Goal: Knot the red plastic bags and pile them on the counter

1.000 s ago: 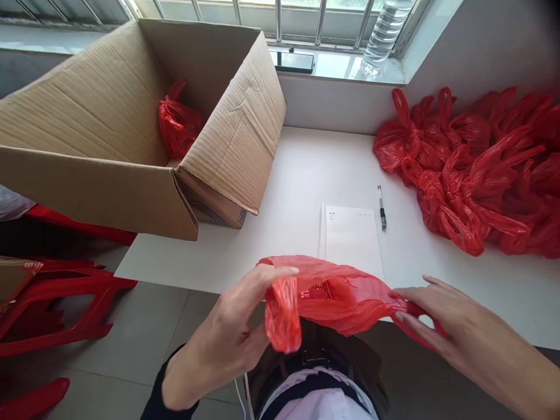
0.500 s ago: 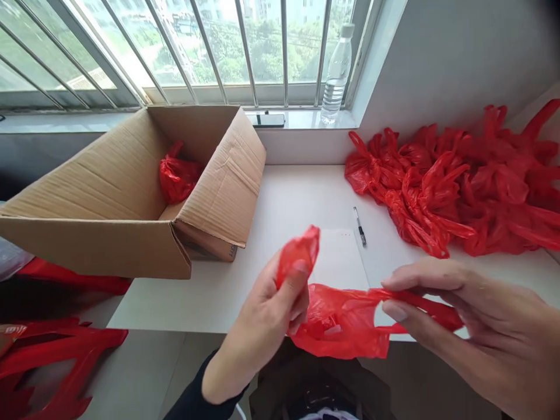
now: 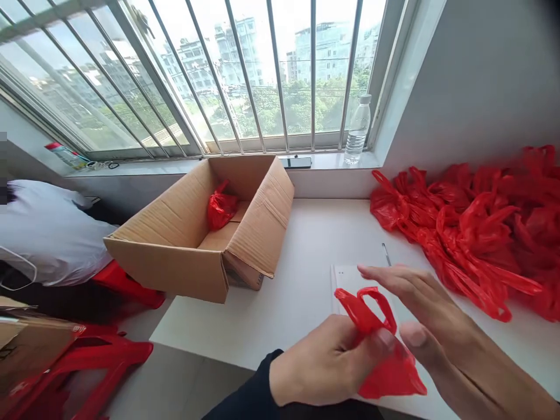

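Note:
My left hand [image 3: 324,361] is closed around the gathered neck of a red plastic bag [image 3: 389,373], low over the white table. Two handle loops of the bag stick up above my thumb, and its body hangs below. Just right of the bag, my right hand [image 3: 433,326] has its fingers stretched out and its thumb apart, holding nothing. What lies inside the bag cannot be made out. Partly behind the hands rest a white sheet of paper [image 3: 341,277] and a pen [image 3: 385,254].
A cardboard box [image 3: 166,271] with one red bag [image 3: 221,210] inside stands on the table [image 3: 324,227]. A pile of red bags [image 3: 472,227] lies at right. On the sill are a bottle [image 3: 357,131] and a phone [image 3: 297,163]. A person [image 3: 56,233] sits at left near a red stool [image 3: 105,356].
My view has tilted up and left. The left hand now grips the bag at its neck with the handles upright. My right hand has let go of the handle and opened.

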Tool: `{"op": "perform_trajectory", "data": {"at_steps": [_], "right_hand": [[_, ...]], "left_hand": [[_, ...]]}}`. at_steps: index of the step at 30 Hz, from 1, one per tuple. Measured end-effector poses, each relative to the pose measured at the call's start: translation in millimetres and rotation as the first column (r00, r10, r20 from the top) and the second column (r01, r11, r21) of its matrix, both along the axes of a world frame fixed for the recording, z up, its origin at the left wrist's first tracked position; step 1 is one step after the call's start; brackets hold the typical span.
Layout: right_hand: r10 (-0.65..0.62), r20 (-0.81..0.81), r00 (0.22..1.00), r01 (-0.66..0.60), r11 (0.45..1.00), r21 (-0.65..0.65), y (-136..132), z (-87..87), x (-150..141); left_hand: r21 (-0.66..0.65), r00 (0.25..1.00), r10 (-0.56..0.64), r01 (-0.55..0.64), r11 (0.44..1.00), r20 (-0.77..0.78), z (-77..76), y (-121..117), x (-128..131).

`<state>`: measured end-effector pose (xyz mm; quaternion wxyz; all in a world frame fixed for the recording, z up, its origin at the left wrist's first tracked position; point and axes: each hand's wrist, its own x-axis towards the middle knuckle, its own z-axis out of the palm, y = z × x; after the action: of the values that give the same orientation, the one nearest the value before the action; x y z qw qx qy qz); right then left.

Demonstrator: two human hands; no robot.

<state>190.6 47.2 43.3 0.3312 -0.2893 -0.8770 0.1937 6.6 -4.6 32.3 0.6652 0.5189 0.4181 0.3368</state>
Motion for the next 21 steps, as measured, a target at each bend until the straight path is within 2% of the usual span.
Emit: {"op": "perform_trajectory", "data": {"at_steps": [2,4,7,9,11,13,15,16,18,20,21], "right_hand": [[-0.019,-0.008,1.000,0.017,0.986,-0.166,7,-10.8,4],[-0.059,-0.041,0.997,0.044,0.952,-0.302,8,-19.8,8],[-0.165,-0.074,0.984,0.124,0.912,-0.390,2,-29.0,11],[-0.112,-0.078,0.991,0.072,0.915,-0.398,-4,-32.8,12],[0.029,-0.070,0.997,-0.056,0.910,-0.412,-8,-35.7,11],[0.089,-0.099,0.991,-0.125,0.880,-0.458,-8,-38.6,7],[0.051,-0.170,0.984,-0.134,0.841,-0.524,-5,-43.3,-2],[0.040,-0.208,0.977,-0.155,0.806,-0.572,-3,-46.5,-7],[0.060,-0.264,0.963,-0.232,0.686,-0.690,3,-54.3,-17],[0.065,-0.286,0.956,-0.271,0.574,-0.772,8,-62.7,-26],[0.040,-0.282,0.958,-0.256,0.554,-0.792,10,-66.6,-29]], "left_hand": [[-0.099,0.998,-0.001,0.008,0.995,0.064,-7.7,4,-4],[-0.138,0.994,0.033,-0.017,0.990,0.109,-15.8,7,-7],[-0.214,0.959,0.155,-0.104,0.971,0.236,-25.5,10,-13],[-0.275,0.915,0.258,-0.173,0.946,0.310,-29.1,11,-18],[-0.277,0.905,0.288,-0.203,0.939,0.312,-30.8,12,-23],[-0.242,0.926,0.247,-0.180,0.954,0.287,-30.5,11,-27],[-0.209,0.949,0.187,-0.134,0.969,0.255,-28.1,11,-28],[-0.191,0.958,0.165,-0.122,0.974,0.232,-26.3,10,-28],[-0.102,0.986,0.117,-0.106,0.989,0.115,-23.4,9,-29],[0.150,0.978,0.156,-0.135,0.979,-0.140,-24.9,8,-31],[0.310,0.935,0.239,-0.153,0.938,-0.261,-28.4,8,-32]]}}
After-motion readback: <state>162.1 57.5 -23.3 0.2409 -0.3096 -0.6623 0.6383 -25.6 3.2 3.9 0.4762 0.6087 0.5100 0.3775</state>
